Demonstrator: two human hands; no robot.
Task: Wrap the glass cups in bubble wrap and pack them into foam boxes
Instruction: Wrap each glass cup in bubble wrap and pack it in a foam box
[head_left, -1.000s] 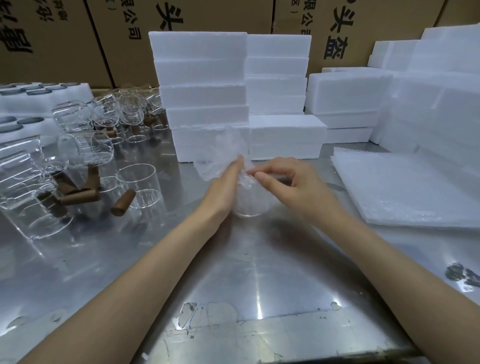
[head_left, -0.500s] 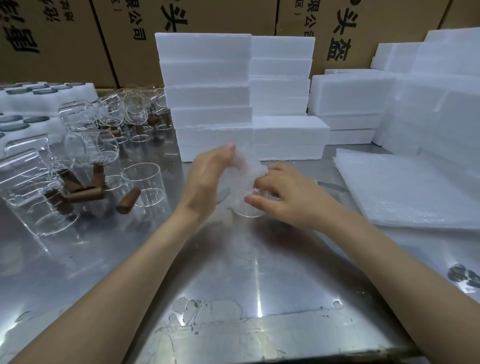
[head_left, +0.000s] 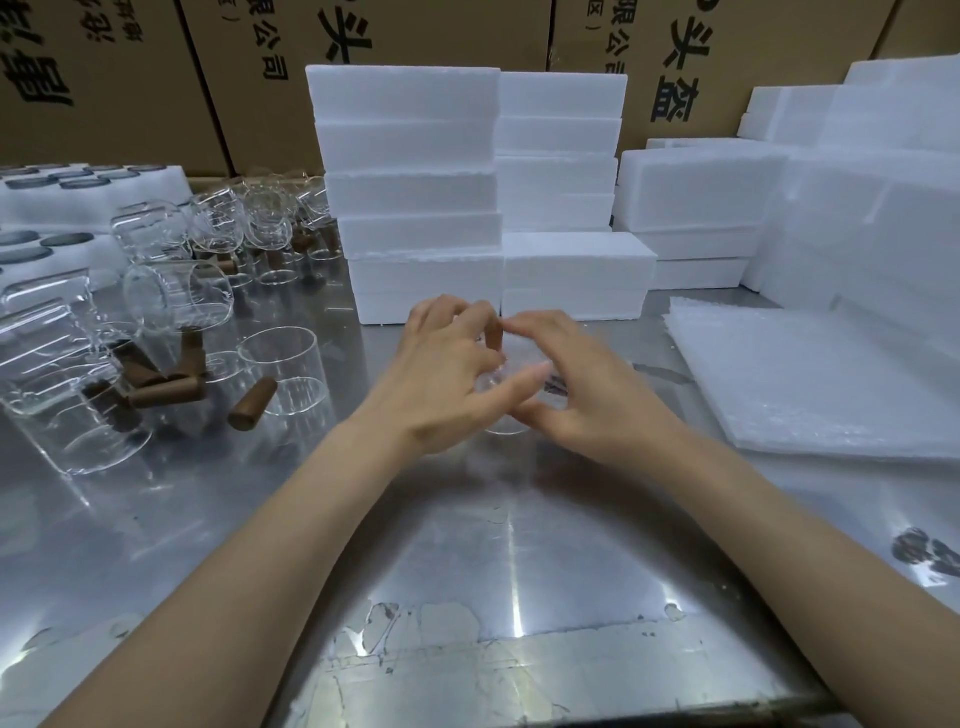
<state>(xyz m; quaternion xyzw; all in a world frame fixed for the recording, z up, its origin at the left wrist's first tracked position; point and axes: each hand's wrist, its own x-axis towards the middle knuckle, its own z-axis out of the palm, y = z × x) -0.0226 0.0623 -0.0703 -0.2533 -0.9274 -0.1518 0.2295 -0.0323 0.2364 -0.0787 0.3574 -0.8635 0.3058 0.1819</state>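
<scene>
From the head view, the loose bubble wrap (head_left: 511, 358) that was standing up above the glass cup (head_left: 506, 423) a second ago is now being pressed down; the left hand (head_left: 447, 379) and right hand (head_left: 582, 395) are closing over it, fingers curled, gripping the bundle on the tabletop (head_left: 467, 545). The wrapping is nearing completion; the foam boxes (head_left: 415, 208) are waiting behind.

Cup (head_left: 506, 410) mostly hidden btwn hands; boxes' print cut off at top.
</scene>
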